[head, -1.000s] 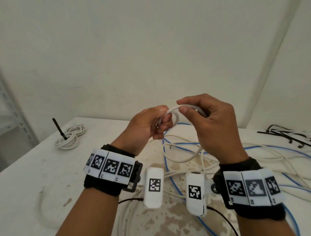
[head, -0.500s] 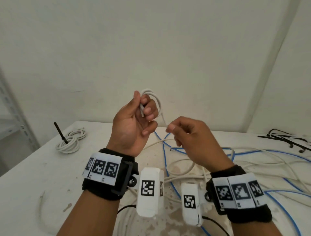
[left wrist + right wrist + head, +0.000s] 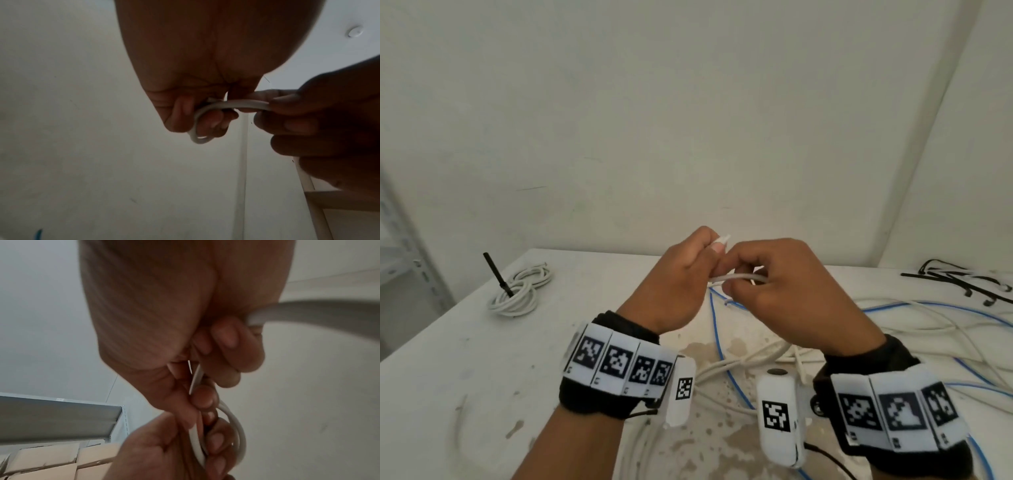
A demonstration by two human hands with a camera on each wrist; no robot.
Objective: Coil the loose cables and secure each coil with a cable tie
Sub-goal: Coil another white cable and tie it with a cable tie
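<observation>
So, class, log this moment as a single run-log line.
left hand: grips white cable loop | right hand: pinches same cable | tied coil: table far-left

Dim, soft (wrist views perhaps blurred).

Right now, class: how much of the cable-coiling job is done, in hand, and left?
Done: one tied white coil lies far left. In hand: left hand and right hand both grip a white cable, starting loops. Left: loose white and blue cables sprawl on the table.
</observation>
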